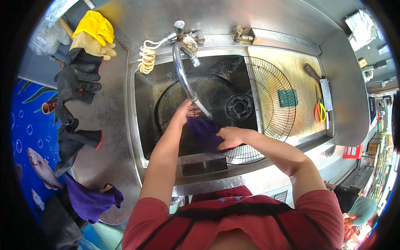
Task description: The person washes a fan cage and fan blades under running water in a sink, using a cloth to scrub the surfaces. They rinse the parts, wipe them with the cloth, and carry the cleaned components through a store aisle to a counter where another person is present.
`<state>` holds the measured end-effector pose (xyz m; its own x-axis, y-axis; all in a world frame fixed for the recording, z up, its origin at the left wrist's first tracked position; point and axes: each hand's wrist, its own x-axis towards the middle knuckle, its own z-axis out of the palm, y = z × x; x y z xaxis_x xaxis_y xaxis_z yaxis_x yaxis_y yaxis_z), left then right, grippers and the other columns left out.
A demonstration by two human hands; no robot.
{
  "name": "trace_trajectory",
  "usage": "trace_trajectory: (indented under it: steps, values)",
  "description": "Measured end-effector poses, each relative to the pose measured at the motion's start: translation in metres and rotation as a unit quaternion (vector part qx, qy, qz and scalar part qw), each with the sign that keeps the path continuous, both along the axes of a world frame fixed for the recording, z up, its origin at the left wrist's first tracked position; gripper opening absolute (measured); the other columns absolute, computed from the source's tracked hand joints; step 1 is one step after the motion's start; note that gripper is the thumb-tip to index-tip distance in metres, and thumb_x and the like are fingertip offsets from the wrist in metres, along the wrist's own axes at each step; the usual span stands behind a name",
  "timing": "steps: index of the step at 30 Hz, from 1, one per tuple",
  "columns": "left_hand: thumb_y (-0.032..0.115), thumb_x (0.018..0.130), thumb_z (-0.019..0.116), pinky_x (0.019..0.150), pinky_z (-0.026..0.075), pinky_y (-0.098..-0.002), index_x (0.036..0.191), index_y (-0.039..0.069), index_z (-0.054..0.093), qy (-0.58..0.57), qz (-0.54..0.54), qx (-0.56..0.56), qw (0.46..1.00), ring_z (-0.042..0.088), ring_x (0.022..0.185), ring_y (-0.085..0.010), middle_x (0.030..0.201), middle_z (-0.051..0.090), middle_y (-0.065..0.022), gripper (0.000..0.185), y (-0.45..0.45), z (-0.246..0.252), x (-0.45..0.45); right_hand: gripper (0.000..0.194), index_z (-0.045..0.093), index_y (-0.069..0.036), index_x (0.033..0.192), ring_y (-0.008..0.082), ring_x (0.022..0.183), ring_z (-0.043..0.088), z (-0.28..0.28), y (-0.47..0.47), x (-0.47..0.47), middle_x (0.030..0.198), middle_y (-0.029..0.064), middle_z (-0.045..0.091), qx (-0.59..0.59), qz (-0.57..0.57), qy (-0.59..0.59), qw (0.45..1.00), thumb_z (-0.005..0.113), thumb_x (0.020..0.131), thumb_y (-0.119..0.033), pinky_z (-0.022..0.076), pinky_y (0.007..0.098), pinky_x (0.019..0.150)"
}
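A round wire fan grille with a black hub lies across the sink and the cutting board. At its left rim is my left hand, with fingers seen behind the wires and partly hidden by the faucet. My right hand grips a wet-looking purple cloth against the lower left part of the wires. Water runs from the curved chrome faucet onto the grille just above the cloth. Beneath, in the steel sink, sits another dark grille.
The stained cutting board holds a green scouring pad, scissors and a cleaver. Black gloves, a yellow glove and another purple cloth hang at left. A coiled hose hangs by the faucet. Another person is at far right.
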<state>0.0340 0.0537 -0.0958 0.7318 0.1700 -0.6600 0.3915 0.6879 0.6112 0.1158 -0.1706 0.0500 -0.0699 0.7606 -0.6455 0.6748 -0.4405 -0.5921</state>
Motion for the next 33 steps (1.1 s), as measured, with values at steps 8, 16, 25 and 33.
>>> trace_trajectory:
  steps: [8,16,25,33]
  values:
    - [0.004,0.084,0.051,0.072,0.057,-0.0360,0.125,0.009,0.046,-0.063,-0.024,-0.095,0.993,0.067,0.087,-0.0267,0.104,0.063,-0.0132,0.042,-0.100,0.047,-0.044,0.040,0.062,-0.001,0.104,0.0318,0.094,0.058,-0.005,0.015,0.061,0.104,0.0169,0.061,0.281,-0.404,0.039,0.869,0.066,0.080,-0.034,0.0472,0.0407,0.083]
    - [-0.013,0.064,0.041,0.072,0.055,-0.0366,0.122,0.011,0.043,-0.095,0.180,-0.096,0.974,0.063,0.089,-0.0250,0.105,0.058,-0.0104,0.063,-0.130,0.056,-0.054,0.028,0.061,-0.015,0.100,0.0331,0.096,0.054,-0.036,0.044,0.003,0.107,0.0125,0.052,0.328,-0.103,-0.309,0.887,0.063,0.072,-0.018,0.0523,0.0409,0.073]
    - [0.018,0.091,0.057,0.086,0.047,-0.0343,0.128,0.011,0.042,-0.093,0.206,0.028,0.974,0.057,0.106,-0.0225,0.117,0.056,-0.0091,0.040,-0.107,0.084,-0.107,0.034,0.063,-0.016,0.103,0.0311,0.095,0.058,-0.035,0.018,0.031,0.106,0.0112,0.052,0.238,-0.120,-0.279,0.922,0.067,0.069,-0.016,0.0519,0.0412,0.078]
    - [0.049,0.092,0.051,0.069,0.048,-0.0302,0.128,0.017,0.051,0.017,-0.114,0.071,0.991,0.060,0.085,-0.0171,0.116,0.058,-0.0051,0.049,-0.035,0.050,0.033,0.037,0.064,-0.011,0.104,0.0332,0.093,0.060,-0.045,0.000,-0.012,0.106,0.0117,0.056,0.275,-0.165,-0.148,0.936,0.067,0.067,-0.013,0.0498,0.0394,0.082]
